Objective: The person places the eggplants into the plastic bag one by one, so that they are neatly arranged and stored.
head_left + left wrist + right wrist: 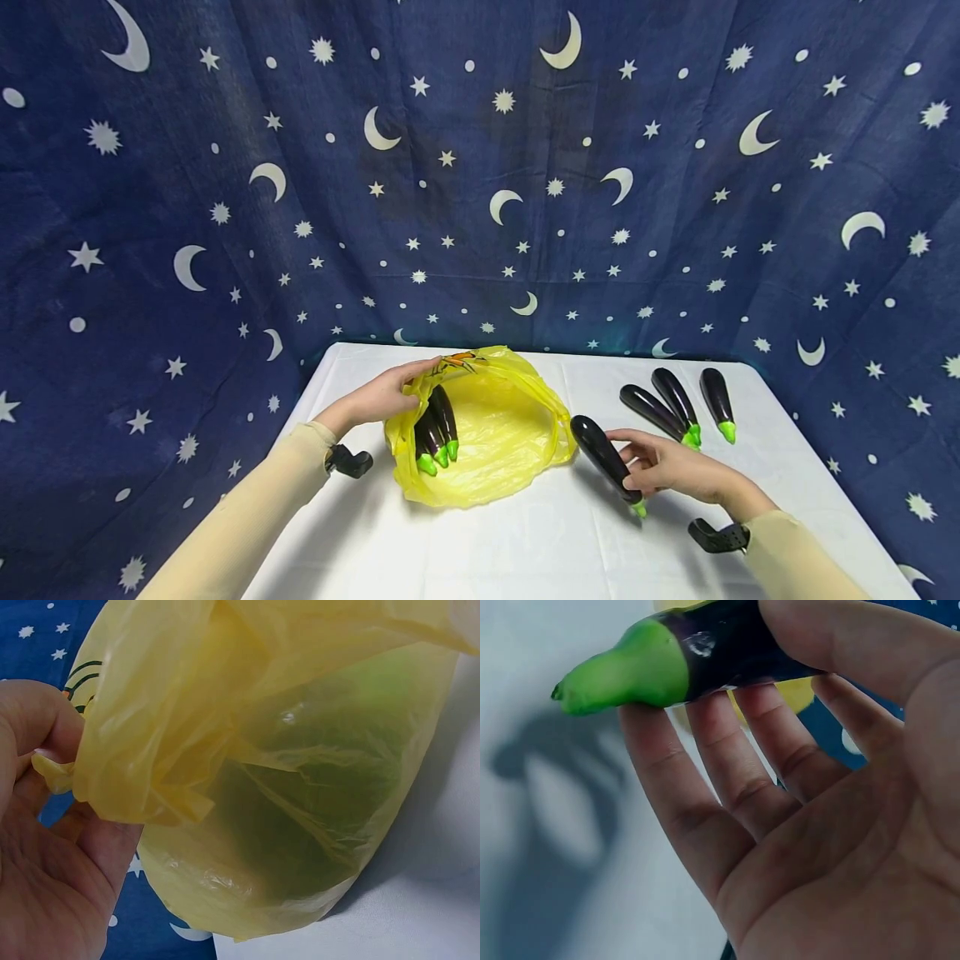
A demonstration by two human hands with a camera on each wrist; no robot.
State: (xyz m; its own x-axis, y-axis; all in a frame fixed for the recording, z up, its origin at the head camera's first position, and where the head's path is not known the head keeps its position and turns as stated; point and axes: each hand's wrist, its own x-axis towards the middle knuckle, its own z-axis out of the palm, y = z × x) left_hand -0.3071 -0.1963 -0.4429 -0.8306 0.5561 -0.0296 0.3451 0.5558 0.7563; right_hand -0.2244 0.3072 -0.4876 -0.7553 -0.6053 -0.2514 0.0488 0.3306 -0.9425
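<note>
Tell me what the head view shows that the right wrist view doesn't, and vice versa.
Only the head view shows the left hand holding the edge of the yellow bag, three bagged eggplants and three loose eggplants. Only the right wrist view shows the right palm. Both show the right hand with the held eggplant, some of the yellow bag, the white table and the starry cloth.

Three eggplants [445, 415] in the bag [510, 425]

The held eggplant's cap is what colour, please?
The cap is bright green, seen best in the right wrist view.
</note>
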